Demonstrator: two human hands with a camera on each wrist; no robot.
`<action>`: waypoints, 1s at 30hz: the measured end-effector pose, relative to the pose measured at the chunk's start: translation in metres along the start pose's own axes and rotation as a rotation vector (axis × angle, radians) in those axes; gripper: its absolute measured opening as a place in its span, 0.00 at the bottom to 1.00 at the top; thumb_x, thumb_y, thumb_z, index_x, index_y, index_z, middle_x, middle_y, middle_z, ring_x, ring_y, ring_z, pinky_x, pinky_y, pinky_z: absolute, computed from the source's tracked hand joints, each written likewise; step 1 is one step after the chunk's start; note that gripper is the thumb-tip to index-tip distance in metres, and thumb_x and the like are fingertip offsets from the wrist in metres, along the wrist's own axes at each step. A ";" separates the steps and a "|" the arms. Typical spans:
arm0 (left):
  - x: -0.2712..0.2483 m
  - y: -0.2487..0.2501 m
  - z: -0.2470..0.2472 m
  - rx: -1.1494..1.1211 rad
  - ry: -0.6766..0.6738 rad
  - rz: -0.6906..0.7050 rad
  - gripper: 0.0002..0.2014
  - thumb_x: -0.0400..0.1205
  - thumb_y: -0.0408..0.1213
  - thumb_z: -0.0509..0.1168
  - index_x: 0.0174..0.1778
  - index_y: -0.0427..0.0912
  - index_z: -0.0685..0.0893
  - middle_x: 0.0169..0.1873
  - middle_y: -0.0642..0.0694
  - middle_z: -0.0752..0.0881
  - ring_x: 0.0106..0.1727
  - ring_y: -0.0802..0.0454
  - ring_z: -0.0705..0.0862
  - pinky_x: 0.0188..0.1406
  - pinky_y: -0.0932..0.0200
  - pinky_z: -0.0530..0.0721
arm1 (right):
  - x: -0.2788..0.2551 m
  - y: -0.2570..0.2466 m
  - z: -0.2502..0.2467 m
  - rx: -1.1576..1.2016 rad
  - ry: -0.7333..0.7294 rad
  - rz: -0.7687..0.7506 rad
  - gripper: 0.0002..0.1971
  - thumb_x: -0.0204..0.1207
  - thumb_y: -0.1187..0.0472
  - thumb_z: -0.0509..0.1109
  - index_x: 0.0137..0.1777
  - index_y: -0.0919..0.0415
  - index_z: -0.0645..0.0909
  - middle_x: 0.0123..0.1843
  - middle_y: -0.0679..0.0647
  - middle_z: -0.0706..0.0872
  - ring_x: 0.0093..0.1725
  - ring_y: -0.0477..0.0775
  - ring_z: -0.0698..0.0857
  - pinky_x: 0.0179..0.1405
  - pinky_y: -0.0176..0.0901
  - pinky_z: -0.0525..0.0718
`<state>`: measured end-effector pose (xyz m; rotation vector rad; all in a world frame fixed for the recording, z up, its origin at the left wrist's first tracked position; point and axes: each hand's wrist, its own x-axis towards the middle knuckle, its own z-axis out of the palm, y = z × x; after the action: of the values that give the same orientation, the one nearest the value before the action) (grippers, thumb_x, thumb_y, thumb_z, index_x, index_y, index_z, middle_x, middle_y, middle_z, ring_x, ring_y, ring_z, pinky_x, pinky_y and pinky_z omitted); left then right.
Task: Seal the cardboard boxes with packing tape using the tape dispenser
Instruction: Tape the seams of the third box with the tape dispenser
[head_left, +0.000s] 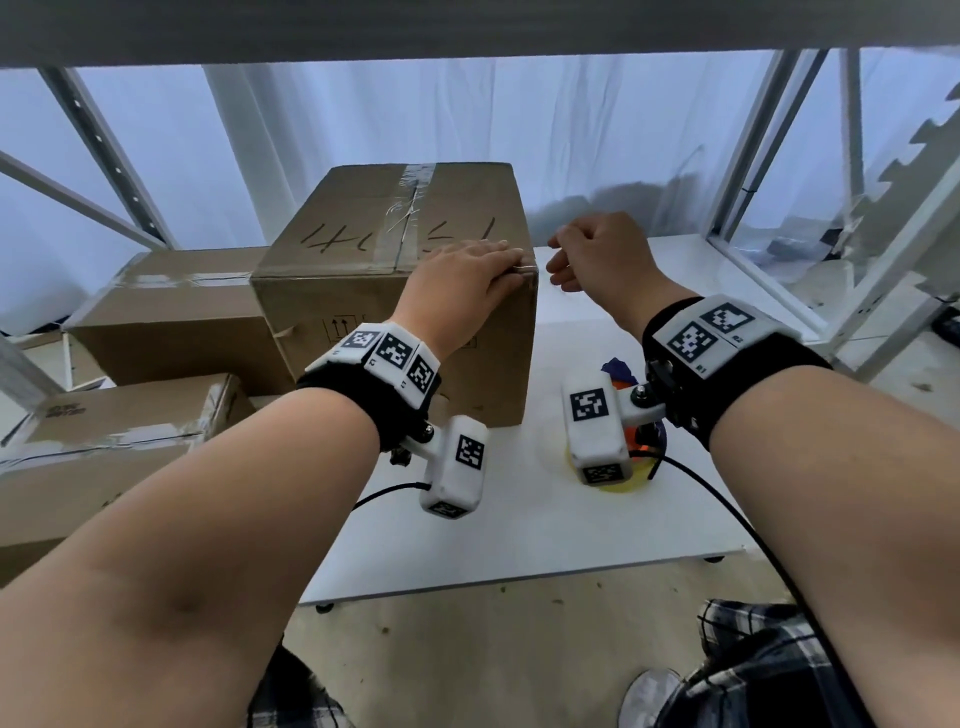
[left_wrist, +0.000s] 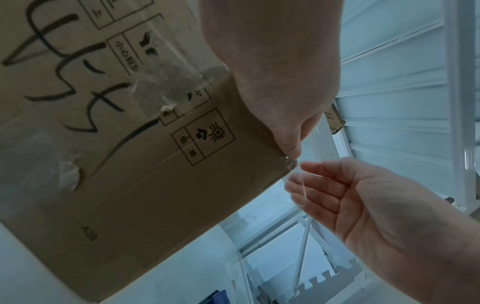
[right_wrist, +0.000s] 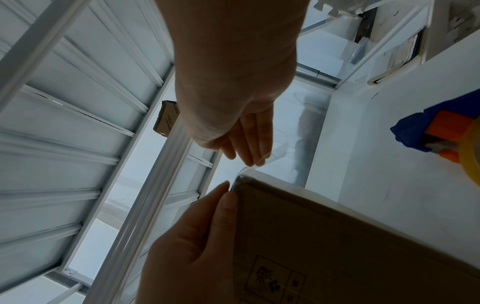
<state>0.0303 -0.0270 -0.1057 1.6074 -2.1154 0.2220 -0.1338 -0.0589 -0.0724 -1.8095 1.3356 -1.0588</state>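
Observation:
A big cardboard box (head_left: 363, 260) with black handwriting and old clear tape along its top seam stands on the white table (head_left: 519, 530). My left hand (head_left: 511, 265) lies flat on the box's near right top corner, fingers straight and pressing there (right_wrist: 228, 193). Just right of that corner hovers my right hand (head_left: 558, 260), fingers relaxed. A strip of clear tape (right_wrist: 267, 158) runs from the corner (left_wrist: 288, 162) across those fingers (left_wrist: 311, 185). The blue and orange tape dispenser (right_wrist: 439, 131) with its yellowish roll lies on the table, partly hidden under my right wrist (head_left: 621, 376).
Two more taped cardboard boxes (head_left: 171, 322) (head_left: 104, 447) sit to the left of the big one. White metal rack posts (head_left: 769, 145) stand at the right, and a shelf runs overhead. The table's front edge (head_left: 519, 582) is close to my body.

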 end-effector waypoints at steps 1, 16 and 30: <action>-0.002 -0.002 -0.001 0.014 0.010 -0.002 0.20 0.87 0.49 0.55 0.73 0.48 0.77 0.72 0.48 0.77 0.74 0.48 0.73 0.75 0.49 0.68 | 0.001 0.000 0.001 0.007 -0.007 0.014 0.14 0.81 0.65 0.57 0.48 0.71 0.83 0.38 0.62 0.86 0.37 0.58 0.87 0.46 0.53 0.88; -0.011 -0.007 -0.007 -0.020 -0.061 -0.022 0.21 0.87 0.46 0.55 0.77 0.49 0.72 0.76 0.50 0.72 0.79 0.50 0.66 0.79 0.49 0.60 | -0.002 0.006 0.010 0.036 -0.100 0.112 0.08 0.80 0.73 0.60 0.46 0.70 0.81 0.40 0.67 0.85 0.33 0.56 0.87 0.39 0.45 0.91; -0.013 -0.010 -0.002 -0.013 -0.046 -0.007 0.26 0.83 0.50 0.63 0.78 0.52 0.70 0.77 0.53 0.71 0.79 0.52 0.65 0.80 0.50 0.58 | -0.010 0.021 0.010 -0.016 -0.218 -0.146 0.15 0.73 0.72 0.73 0.52 0.62 0.71 0.43 0.65 0.83 0.36 0.64 0.89 0.37 0.46 0.91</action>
<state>0.0431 -0.0182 -0.1119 1.6269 -2.1410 0.1701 -0.1358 -0.0545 -0.0976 -1.9956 1.1003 -0.8963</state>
